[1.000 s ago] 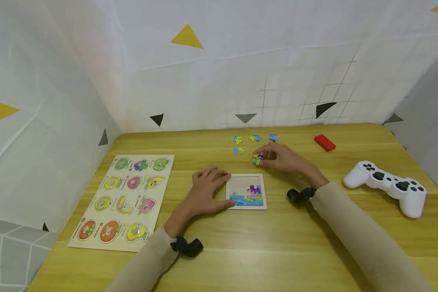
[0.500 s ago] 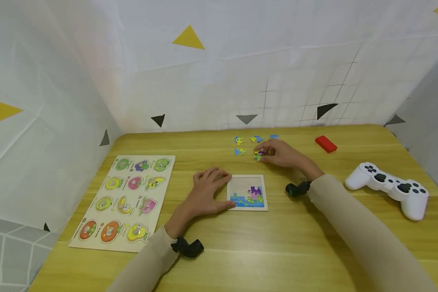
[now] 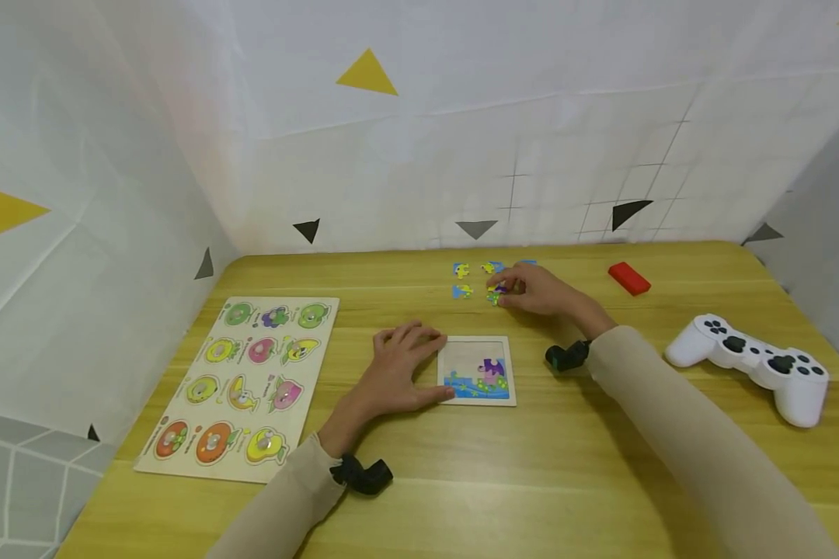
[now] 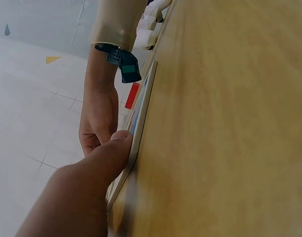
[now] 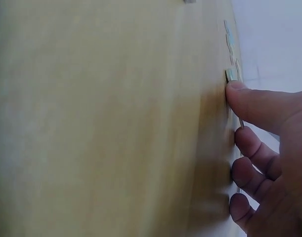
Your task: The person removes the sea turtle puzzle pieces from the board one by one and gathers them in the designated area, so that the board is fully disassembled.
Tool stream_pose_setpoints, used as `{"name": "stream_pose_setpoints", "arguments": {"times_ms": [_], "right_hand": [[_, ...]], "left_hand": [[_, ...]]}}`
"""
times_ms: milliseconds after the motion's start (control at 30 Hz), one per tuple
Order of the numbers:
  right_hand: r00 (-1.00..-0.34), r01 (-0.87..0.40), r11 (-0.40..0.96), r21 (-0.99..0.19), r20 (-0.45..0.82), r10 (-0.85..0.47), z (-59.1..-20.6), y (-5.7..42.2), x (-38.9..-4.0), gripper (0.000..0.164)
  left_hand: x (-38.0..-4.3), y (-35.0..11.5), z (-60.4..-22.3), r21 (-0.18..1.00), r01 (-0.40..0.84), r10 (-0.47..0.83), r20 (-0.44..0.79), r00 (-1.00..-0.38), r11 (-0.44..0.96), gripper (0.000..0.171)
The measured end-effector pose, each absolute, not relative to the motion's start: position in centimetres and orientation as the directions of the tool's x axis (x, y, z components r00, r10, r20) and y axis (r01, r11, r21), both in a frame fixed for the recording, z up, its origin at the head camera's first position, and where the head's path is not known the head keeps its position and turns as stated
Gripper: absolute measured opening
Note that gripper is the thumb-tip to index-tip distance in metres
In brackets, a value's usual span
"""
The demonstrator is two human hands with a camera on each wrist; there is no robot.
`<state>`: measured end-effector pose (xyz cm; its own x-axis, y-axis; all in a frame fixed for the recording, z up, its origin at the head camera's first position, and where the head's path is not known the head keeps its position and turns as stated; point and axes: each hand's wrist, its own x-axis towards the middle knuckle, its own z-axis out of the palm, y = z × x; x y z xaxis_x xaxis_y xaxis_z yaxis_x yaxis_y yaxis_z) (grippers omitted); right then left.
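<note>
My right hand [image 3: 540,292] pinches a small jigsaw piece [image 3: 493,296] in yellow, purple and green between thumb and fingers, low at the far side of the table. In the right wrist view the piece [image 5: 230,74] pokes out beyond the thumb. Below it in the head view lies a square puzzle tray [image 3: 464,355] with a pale rim; blue, green and purple pieces [image 3: 485,382] fill its lower part. My left hand [image 3: 397,373] spans the tray's left edge, thumb resting on the near corner, fingers at the far corner.
Several loose jigsaw pieces [image 3: 463,292] lie beyond the tray, one partly behind my right hand. A fruit knob-puzzle board [image 3: 259,373] is at left. On the right are a red block [image 3: 629,279] and a white game controller [image 3: 748,359]. A white cloth wall [image 3: 391,171] stands behind the table.
My right hand has moved slightly away from the tray, toward the loose pieces, with the jigsaw piece still pinched. The left hand stays on the tray.
</note>
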<state>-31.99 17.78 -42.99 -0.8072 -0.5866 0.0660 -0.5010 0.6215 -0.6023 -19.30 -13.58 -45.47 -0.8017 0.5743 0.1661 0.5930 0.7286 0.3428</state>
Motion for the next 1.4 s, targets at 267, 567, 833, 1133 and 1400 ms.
{"name": "stream_pose_setpoints", "arguments": {"times_ms": [267,567,833,1133,1400], "right_hand": [[-0.805,-0.489,0.624,-0.610,0.040,-0.592,-42.7,17.6,-32.6,0.037],[-0.806,-0.481,0.632,-0.608,0.021,-0.592,-42.5,17.1,-32.8,0.036],[-0.784,-0.504,0.609,-0.612,0.028,-0.620,-42.4,17.0,-33.6,0.035],[-0.772,-0.524,0.592,-0.612,0.047,-0.634,-42.3,17.0,-33.9,0.034],[-0.771,-0.520,0.590,-0.618,0.044,-0.635,-42.1,16.9,-33.8,0.034]], "left_hand": [[-19.3,-13.5,-45.4,0.339,0.593,0.575,0.164,-0.802,0.730,0.085],[-19.3,-13.5,-45.4,0.346,0.593,0.575,0.166,-0.801,0.727,0.083],[-19.2,-13.5,-45.2,0.347,0.594,0.576,0.166,-0.800,0.726,0.084],[-19.4,-13.5,-45.4,0.337,0.601,0.577,0.182,-0.797,0.724,0.083],[-19.4,-13.5,-45.3,0.339,0.594,0.571,0.175,-0.802,0.730,0.084]]}}
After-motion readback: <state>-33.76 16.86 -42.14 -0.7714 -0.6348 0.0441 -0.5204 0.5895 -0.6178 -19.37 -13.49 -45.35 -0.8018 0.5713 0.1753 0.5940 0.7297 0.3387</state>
